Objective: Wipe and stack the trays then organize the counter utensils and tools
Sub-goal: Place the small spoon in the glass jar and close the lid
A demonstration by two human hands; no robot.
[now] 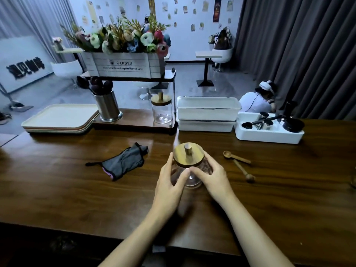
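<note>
**Trays look done, jar is up next**

The trays (57,120) sit in a neat stack at the far left of the counter (77,189). The grey cloth (123,160) lies crumpled on the wood near the middle. So I'd say the wipe-and-stack half is finished and this is the tidy-up half.

Both hands are on the glass jar (189,170) with the wooden lid, front and centre. The left hand (168,183) is wrapped round its left side, and the right hand (212,177) round its right with the thumb across the front glass. It looks to be resting on the counter (can't swear it isn't just lifted).

My guess for where it goes is next to the matching jar (161,110) on the low shelf (134,120) behind, near the steel utensil holder (108,107). That calls for a lift up and forward over the shelf's edge, keeping the jar upright so the lid doesn't slide off, with the grip on the glass rather than the lid.

The wooden spoon (236,157) and honey dipper (245,173), loose just to the right, need a home too.
</note>
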